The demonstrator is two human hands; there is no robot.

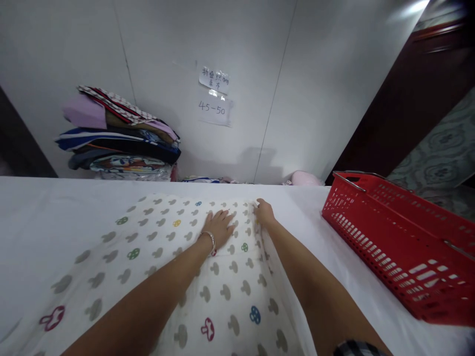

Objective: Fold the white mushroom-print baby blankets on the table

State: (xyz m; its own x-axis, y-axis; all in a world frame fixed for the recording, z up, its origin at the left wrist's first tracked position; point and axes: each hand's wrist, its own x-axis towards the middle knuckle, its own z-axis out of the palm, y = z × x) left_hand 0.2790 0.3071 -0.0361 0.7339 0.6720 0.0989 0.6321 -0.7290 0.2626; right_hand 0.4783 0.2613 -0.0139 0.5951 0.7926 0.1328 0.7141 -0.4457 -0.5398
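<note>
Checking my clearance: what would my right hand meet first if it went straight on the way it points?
Probably the wall, once your right hand skims past the patterned cloth and white tabletop; depth is unclear.

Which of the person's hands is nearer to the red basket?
Right. The right hand is at the mushroom-print cloth's edge on the red basket's side; the left hand lies farther in.

Soft indoor light, glare [418, 6] high on the right (a white streak), faint shadow [260, 159] on the wall [315, 89], stretched edges
</note>
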